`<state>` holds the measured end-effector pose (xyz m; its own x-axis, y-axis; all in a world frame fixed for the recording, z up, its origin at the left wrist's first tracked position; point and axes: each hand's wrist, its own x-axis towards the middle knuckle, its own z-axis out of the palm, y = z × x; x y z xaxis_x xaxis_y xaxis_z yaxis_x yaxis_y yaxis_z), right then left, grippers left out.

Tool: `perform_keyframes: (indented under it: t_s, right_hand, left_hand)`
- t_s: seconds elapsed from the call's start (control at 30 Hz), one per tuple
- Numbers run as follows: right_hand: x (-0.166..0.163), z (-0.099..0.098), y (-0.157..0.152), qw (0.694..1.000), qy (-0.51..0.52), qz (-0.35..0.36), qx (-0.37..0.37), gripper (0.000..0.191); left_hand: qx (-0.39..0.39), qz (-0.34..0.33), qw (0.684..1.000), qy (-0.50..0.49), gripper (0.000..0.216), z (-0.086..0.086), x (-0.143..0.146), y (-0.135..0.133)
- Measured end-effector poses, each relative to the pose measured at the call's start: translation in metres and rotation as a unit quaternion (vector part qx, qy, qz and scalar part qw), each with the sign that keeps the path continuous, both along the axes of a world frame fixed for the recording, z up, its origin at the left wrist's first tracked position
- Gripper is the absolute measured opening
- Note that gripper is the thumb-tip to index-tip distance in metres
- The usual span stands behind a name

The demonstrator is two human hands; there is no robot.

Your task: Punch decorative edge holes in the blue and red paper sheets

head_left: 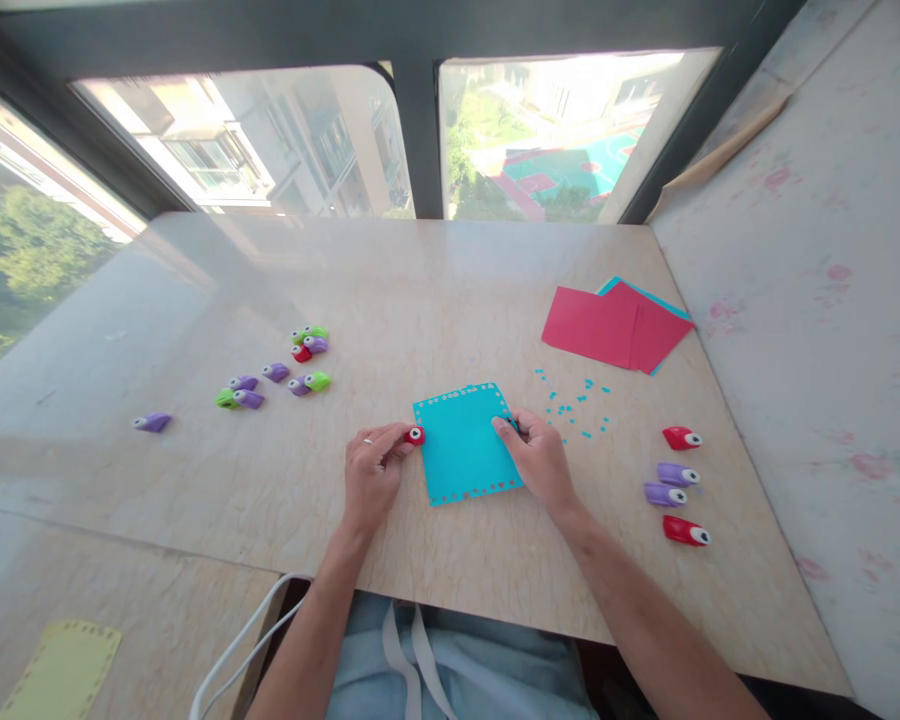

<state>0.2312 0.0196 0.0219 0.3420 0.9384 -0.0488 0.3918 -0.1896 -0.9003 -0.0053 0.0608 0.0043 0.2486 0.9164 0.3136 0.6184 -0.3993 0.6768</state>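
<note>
In the head view, the blue sheet [466, 447] lies in the near middle of the counter [435, 290], between the two hands. The left hand [373, 470] holds a small red punch [415, 436] between the fingers, at the left edge of the sheet. The right hand [540, 455] has its thumb upon the right edge; whether it also grips something dark there, one cannot tell.

The far and near edges carry rows of small holes, so these borders may be weak. If the right hand pulls while the punch grips the paper, the sheet could tear or crease. If the punch sits askew, a hole could come crooked or cut through the edge; whether the edge is inside its slot is not clear. The loose blue bits [587, 434] lie just beside the right hand, and a careless sweep could scatter them.
</note>
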Motion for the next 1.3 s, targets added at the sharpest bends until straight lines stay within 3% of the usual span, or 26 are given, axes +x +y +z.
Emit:
perform_keyframes:
  t_s: [0.6,1.3]
  right_hand:
    - [-0.0068,-0.0026,-0.0019,1.000,0.012,-0.023,-0.012,0.040]
    - [-0.0046,0.0005,-0.0011,1.000,0.002,-0.026,-0.010,0.041]
  left_hand:
    - [0.015,-0.008,1.000,0.026,0.019,0.0035,-0.0003,-0.0021]
    - [-0.016,-0.013,1.000,-0.012,0.017,0.0004,-0.0039,-0.0041]
